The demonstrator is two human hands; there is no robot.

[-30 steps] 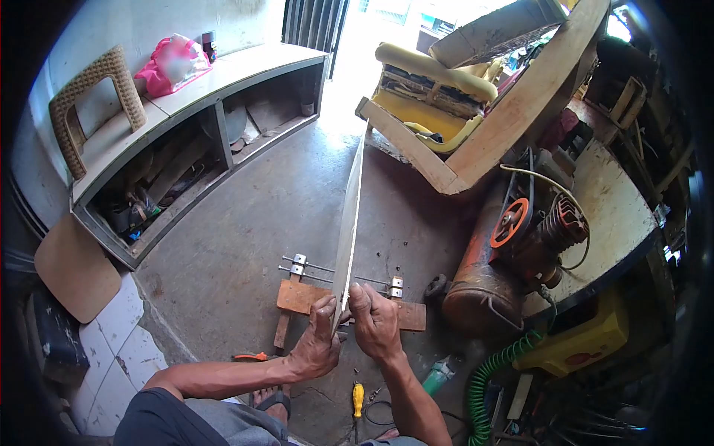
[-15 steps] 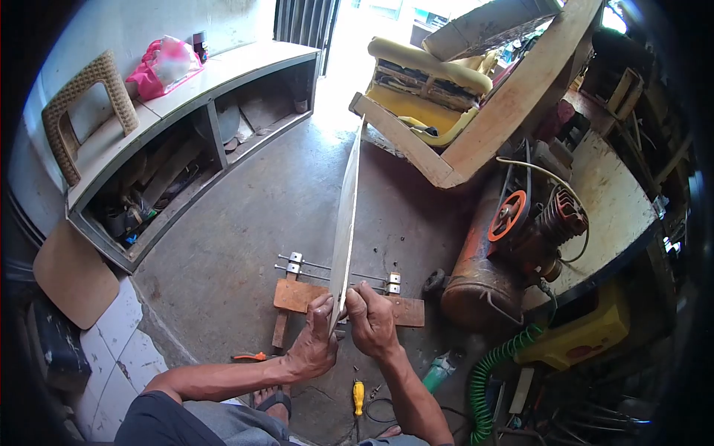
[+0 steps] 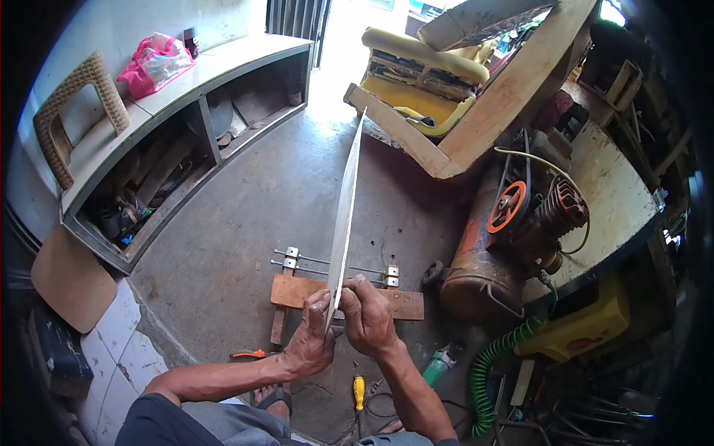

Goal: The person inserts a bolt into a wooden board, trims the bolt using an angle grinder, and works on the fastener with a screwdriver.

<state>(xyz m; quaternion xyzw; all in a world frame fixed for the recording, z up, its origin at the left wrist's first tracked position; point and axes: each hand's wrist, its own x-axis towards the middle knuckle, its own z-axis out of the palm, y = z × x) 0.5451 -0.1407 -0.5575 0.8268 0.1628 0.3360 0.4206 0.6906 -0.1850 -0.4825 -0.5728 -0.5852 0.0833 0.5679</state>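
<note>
A thin, pale flat panel (image 3: 345, 215) stands nearly edge-on to me, stretching away from my body over the floor. My left hand (image 3: 309, 343) grips its near end from the left, thumb pressed to the face. From the other side my right hand (image 3: 367, 316) pinches the same end, fingers curled at the edge. Beneath and beyond the hands lies a wooden clamp (image 3: 294, 291) with metal rods and brackets. On the floor close by are a yellow-handled screwdriver (image 3: 359, 391), an orange-handled tool (image 3: 251, 354) and a green power tool (image 3: 439, 366), partly hidden by my right forearm.
At right stands a rusty air compressor (image 3: 483, 286) with a green coiled hose (image 3: 487, 386). A sofa frame (image 3: 405, 134) with yellow foam is ahead. Along the left wall runs a low open cabinet (image 3: 204, 119), with a woven chair back (image 3: 111, 89) and a pink bag on top.
The panel's near end and both hands have shifted slightly left. The grip stays about the same, and the whole view has tilted slightly.
</note>
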